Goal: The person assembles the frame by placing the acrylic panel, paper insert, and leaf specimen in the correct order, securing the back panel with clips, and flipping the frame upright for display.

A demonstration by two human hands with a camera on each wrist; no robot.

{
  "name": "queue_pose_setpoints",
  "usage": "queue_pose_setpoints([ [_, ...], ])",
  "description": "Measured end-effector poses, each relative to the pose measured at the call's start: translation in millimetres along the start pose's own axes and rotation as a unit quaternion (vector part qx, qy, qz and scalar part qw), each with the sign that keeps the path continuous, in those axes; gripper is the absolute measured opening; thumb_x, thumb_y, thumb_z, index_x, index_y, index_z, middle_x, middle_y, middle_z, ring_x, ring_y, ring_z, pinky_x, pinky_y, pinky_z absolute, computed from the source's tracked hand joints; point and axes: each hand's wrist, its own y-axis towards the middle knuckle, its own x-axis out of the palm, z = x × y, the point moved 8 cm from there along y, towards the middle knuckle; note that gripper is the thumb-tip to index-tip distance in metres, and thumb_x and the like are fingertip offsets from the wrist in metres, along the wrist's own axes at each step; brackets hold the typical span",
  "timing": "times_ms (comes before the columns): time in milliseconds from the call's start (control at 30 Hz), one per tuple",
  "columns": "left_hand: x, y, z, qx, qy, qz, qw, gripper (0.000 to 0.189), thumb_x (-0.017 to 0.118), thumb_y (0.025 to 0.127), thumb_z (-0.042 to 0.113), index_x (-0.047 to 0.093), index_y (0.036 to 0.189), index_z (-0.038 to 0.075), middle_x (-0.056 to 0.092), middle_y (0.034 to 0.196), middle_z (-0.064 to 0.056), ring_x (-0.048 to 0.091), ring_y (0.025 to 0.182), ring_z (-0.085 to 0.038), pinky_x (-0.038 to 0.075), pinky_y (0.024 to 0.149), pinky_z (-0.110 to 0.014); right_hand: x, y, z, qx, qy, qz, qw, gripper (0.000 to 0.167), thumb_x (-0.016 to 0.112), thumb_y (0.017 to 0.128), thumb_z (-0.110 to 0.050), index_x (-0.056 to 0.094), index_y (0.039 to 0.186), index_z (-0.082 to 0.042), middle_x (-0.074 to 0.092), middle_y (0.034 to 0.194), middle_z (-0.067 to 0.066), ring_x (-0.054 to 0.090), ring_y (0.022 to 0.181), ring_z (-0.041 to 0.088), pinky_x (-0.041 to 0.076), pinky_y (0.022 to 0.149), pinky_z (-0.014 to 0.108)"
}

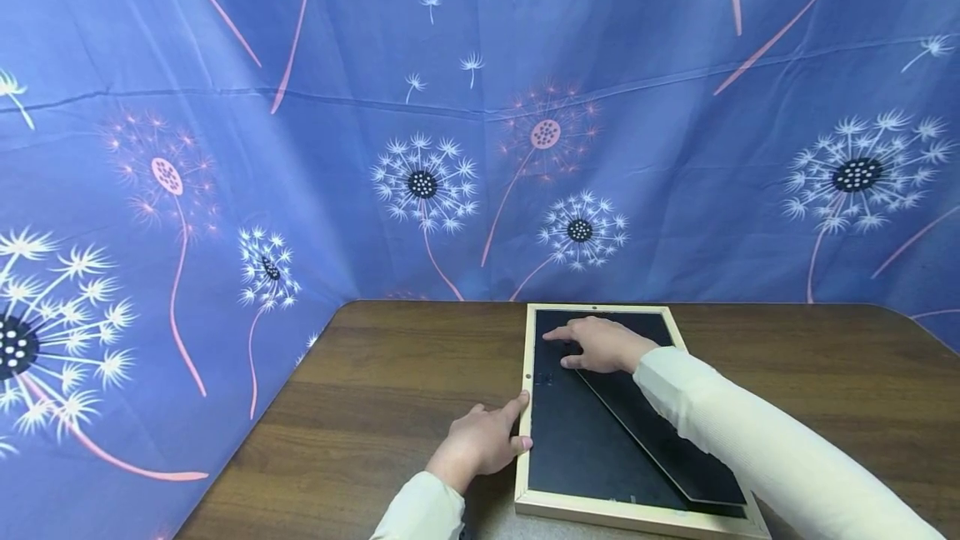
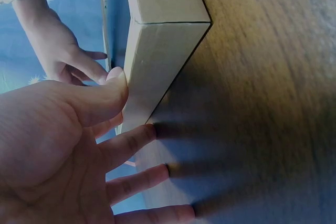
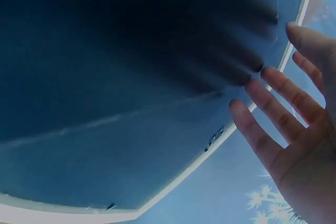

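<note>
A picture frame (image 1: 525, 473) with a pale wooden rim lies on the table, its black backing board (image 1: 577, 432) facing up. Diagonally across the board runs a black flap (image 1: 675, 448) that resembles a stand leg; its lower end looks slightly raised. My left hand (image 1: 483, 440) rests against the frame's left side, thumb on the rim and the other fingers spread down to the table in the left wrist view. Over the flap's upper end is my right hand (image 1: 603, 346), its fingers stretched out; whether the fingertips press the board cannot be told.
The brown wooden table (image 1: 337, 415) extends on both sides of the frame. A blue cloth with dandelion prints (image 1: 450, 107) hangs behind the table and along its left. Small metal fittings (image 3: 215, 136) sit along the board's edge in the right wrist view.
</note>
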Motion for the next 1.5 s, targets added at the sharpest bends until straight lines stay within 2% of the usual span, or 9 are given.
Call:
queue_pose_setpoints([
  [233, -0.1, -0.5, -2.4, -0.003, -0.005, -0.004, 1.0, 0.06, 0.067, 0.097, 0.037, 0.048, 0.153, 0.023, 0.064, 0.137, -0.007, 0.051, 0.133, -0.041, 0.046, 0.102, -0.061, 4, 10.3, -10, -0.002, -0.034, -0.002, 0.9994, 0.059, 0.078, 0.091, -0.023, 0.057, 0.146, -0.024, 0.061, 0.137, 0.017, 0.057, 0.126, 0.037, 0.048, 0.101, 0.058],
  [367, -0.7, -0.8, -1.0, 0.002, 0.001, 0.001, 1.0, 0.06, 0.067, 0.097, 0.038, 0.048, 0.153, 0.024, 0.064, 0.137, -0.007, 0.052, 0.132, -0.041, 0.047, 0.1, -0.061, 3, 13.9, -11, -0.006, -0.062, -0.006, 0.9981, 0.058, 0.08, 0.09, -0.024, 0.06, 0.144, -0.028, 0.063, 0.131, 0.014, 0.06, 0.121, 0.036, 0.052, 0.096, 0.056],
  [533, 0.5, -0.1, -0.1, 0.003, 0.004, 0.001, 1.0, 0.061, 0.067, 0.097, 0.038, 0.048, 0.153, 0.024, 0.064, 0.138, -0.005, 0.052, 0.132, -0.04, 0.048, 0.1, -0.06, 1, 16.0, -12, -0.022, -0.087, -0.002, 0.996, 0.055, 0.081, 0.088, -0.026, 0.063, 0.14, -0.031, 0.066, 0.129, 0.011, 0.062, 0.119, 0.033, 0.052, 0.096, 0.055],
  [700, 2.4, 1.1, -0.1, -0.001, 0.003, -0.001, 1.0, 0.061, 0.067, 0.097, 0.038, 0.048, 0.153, 0.024, 0.064, 0.138, -0.005, 0.052, 0.132, -0.039, 0.047, 0.1, -0.059, -1, 16.8, -17, -0.055, -0.102, 0.008, 0.9932, 0.051, 0.082, 0.087, -0.024, 0.066, 0.136, -0.027, 0.07, 0.122, 0.01, 0.065, 0.114, 0.031, 0.052, 0.096, 0.053],
  [900, 1.2, 1.0, 0.7, -0.005, -0.002, -0.002, 1.0, 0.06, 0.067, 0.097, 0.038, 0.048, 0.152, 0.023, 0.065, 0.136, -0.007, 0.053, 0.131, -0.039, 0.047, 0.1, -0.06, -3, 19.3, -20, -0.071, -0.099, 0.005, 0.9926, 0.05, 0.083, 0.086, -0.021, 0.067, 0.134, -0.022, 0.071, 0.119, 0.01, 0.066, 0.111, 0.029, 0.053, 0.096, 0.049],
  [1067, -0.2, 1.9, 1.4, -0.016, 0.005, -0.004, 0.9999, 0.06, 0.067, 0.097, 0.038, 0.048, 0.152, 0.023, 0.067, 0.133, -0.008, 0.053, 0.131, -0.039, 0.047, 0.1, -0.061, -5, 20.7, -24, -0.088, -0.102, -0.003, 0.9908, 0.048, 0.083, 0.086, -0.019, 0.067, 0.132, -0.019, 0.072, 0.112, 0.01, 0.068, 0.101, 0.025, 0.056, 0.091, 0.046],
  [1300, 0.1, 2.2, 1.2, -0.036, 0.023, -0.011, 0.999, 0.06, 0.066, 0.097, 0.039, 0.048, 0.152, 0.026, 0.068, 0.129, -0.012, 0.055, 0.129, -0.037, 0.047, 0.098, -0.059, -5, 23.7, -23, -0.103, -0.117, -0.01, 0.9877, 0.047, 0.083, 0.087, -0.024, 0.067, 0.131, -0.021, 0.073, 0.11, 0.008, 0.068, 0.098, 0.022, 0.057, 0.088, 0.043],
  [1500, 0.1, 2.7, 1.8, -0.04, 0.026, -0.009, 0.9988, 0.06, 0.066, 0.098, 0.04, 0.047, 0.153, 0.028, 0.069, 0.128, -0.012, 0.055, 0.129, -0.035, 0.047, 0.097, -0.058, -6, 27.4, -21, -0.125, -0.12, -0.002, 0.9848, 0.043, 0.083, 0.087, -0.03, 0.07, 0.127, -0.02, 0.073, 0.104, 0.004, 0.067, 0.092, 0.018, 0.057, 0.084, 0.039],
])
